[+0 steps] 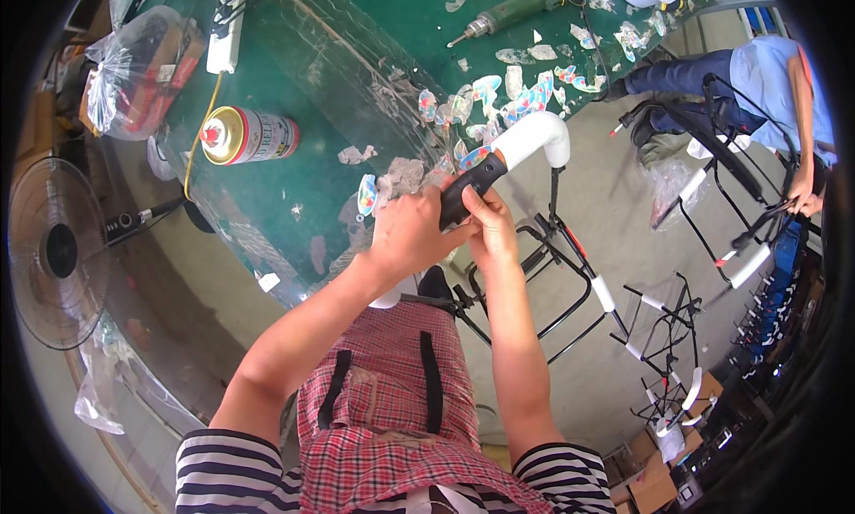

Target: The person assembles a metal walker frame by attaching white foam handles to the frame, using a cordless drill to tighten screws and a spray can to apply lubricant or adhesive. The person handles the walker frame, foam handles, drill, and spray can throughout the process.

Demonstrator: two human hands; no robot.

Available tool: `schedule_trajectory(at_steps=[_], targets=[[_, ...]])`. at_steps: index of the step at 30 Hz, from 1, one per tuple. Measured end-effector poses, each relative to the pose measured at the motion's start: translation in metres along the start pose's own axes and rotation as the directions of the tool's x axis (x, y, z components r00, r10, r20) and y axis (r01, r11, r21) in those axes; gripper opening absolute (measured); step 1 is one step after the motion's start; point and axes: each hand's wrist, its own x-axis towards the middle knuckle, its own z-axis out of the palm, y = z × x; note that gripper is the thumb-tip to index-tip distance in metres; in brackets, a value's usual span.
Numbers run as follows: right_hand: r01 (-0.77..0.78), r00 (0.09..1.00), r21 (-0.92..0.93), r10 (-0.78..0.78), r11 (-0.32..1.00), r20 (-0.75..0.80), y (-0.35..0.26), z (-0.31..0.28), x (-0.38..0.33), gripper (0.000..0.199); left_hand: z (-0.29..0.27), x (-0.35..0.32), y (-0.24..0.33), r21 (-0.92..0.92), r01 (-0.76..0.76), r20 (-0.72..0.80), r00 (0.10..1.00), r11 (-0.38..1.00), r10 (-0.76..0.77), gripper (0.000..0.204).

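Observation:
A black handle grip (470, 191) sits on a bent bar padded with a white foam sleeve (537, 142), part of a black tubular frame (577, 263). My left hand (405, 233) closes around the grip's lower end, its fingertips partly hidden. Against the grip's near side, my right hand (492, 231) is closed with its thumb pressed along the black surface. A crumpled greyish rag or scrap (401, 177) lies just beyond my left hand. Colourful oval stickers and clear scraps (525, 95) are strewn on the green table (356, 95) behind the grip.
A spray can (254, 135) stands on the table, left of my hands. Farther back are a green power drill (517, 15) and a white power strip (227, 33). A fan (61, 247) stands at left. At right a person (775, 95) handles another frame; more frames (668, 336) stand nearby.

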Motion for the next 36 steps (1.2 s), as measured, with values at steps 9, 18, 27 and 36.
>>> schedule_trajectory(at_steps=[9, 18, 27, 36], targets=[[0.047, 0.972, -0.240, -0.099, 0.970, -0.212, -0.012, 0.026, -0.009, 0.028, -0.012, 0.032, -0.028, -0.500, -0.031, 0.299, 0.932, 0.865, 0.206, 0.036], [0.047, 0.987, -0.065, -0.056, 0.997, -0.152, -0.001, 0.018, -0.007, 0.025, -0.005, 0.027, -0.019, -0.392, -0.046, 0.232, 0.961, 0.919, 0.147, 0.044], [0.020, 0.945, 0.272, -0.107, 0.962, 0.310, 0.022, -0.016, 0.016, 0.042, 0.027, 0.009, -0.005, 0.094, -0.122, -0.227, 0.964, 0.988, 0.140, 0.054], [0.028, 0.974, 0.187, -0.069, 0.982, 0.214, 0.017, -0.016, 0.010, 0.035, -0.022, -0.011, -0.019, -0.090, 0.016, 0.147, 0.989, 0.996, -0.003, 0.067]])
